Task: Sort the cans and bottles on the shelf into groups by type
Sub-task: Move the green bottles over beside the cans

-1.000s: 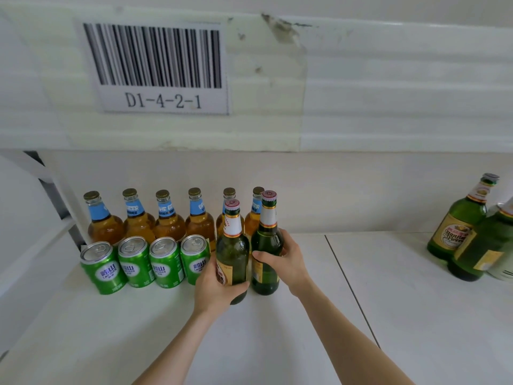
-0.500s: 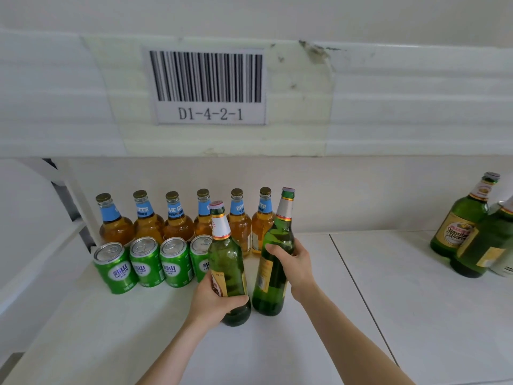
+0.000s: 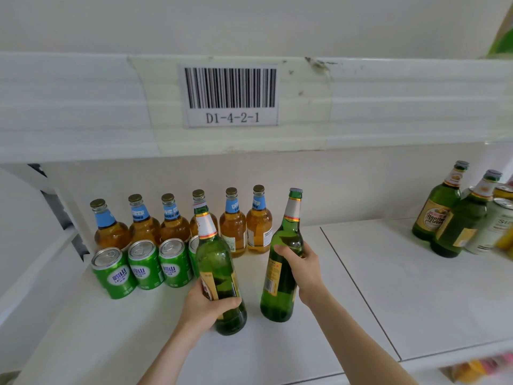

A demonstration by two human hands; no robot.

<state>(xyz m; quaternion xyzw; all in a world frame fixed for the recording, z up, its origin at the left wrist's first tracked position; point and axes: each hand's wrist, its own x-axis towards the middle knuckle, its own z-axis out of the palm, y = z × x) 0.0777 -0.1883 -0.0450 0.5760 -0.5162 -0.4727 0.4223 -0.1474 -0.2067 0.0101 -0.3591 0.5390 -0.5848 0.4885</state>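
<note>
**Clerk:** Grip status?

**Inspector:** The left hand (image 3: 206,307) is wrapped round the lower body of one tall green bottle (image 3: 218,262), fingers across its label. The right hand (image 3: 301,269) is clamped round the shoulder of a second green bottle (image 3: 280,295), thumb on the near side. Both holds look firm.

**Clerk:** Attitude of the bottles?

**Inspector:** Neither is upright. The left one's neck leans left, the right one's leans right, so the caps splay apart while the bases sit near each other. Whether the bases are clear of the shelf (image 3: 374,273) I cannot tell.

**Clerk:** And round them?

**Inspector:** Just behind stands a row of amber bottles (image 3: 231,229), and in front of its left part a row of green cans (image 3: 145,269). The left-held bottle overlaps the last can in view. Both groups appear sorted.

**Clerk:** Where do the held pair belong?

**Inspector:** In my judgement, with the two similar green bottles at the far right (image 3: 437,215), well apart across the shelf seam. That lies to the right of both grips, with the right hand nearer. The necks should be brought upright before setting down, and the pale can beside that group avoided.
</note>
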